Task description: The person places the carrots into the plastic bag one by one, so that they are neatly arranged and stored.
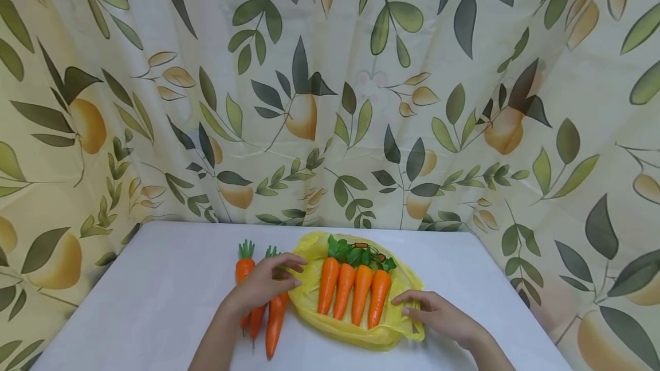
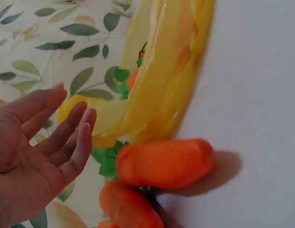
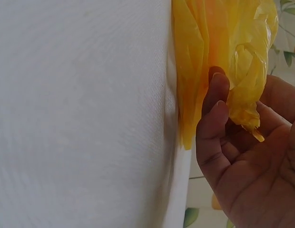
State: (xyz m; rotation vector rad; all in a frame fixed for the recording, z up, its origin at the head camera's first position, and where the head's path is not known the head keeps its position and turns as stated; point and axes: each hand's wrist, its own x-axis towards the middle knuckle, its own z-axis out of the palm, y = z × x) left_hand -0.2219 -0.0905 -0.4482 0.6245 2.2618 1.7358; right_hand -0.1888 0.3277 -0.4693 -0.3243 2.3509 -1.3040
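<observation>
A thin yellow plastic bag point(image 1: 309, 296) lies spread on the table, with several orange carrots point(image 1: 344, 291) side by side on it, their leafy green tops point(image 1: 361, 255) pointing away. To its left are three longer carrots point(image 1: 277, 322), partly covered by my left hand point(image 1: 260, 284). That hand hovers over them with loosely bent fingers, fingertips by the bag's left edge and nothing in its grasp. My right hand point(image 1: 438, 314) is at the bag's right edge. In the right wrist view, a crumpled bag handle point(image 3: 247, 99) hangs between thumb and relaxed fingers point(image 3: 211, 137).
A white-covered table point(image 1: 170, 279) supports everything. Behind and around it hangs a curtain point(image 1: 330, 176) printed with leaves and yellow fruit, close to the table's back edge.
</observation>
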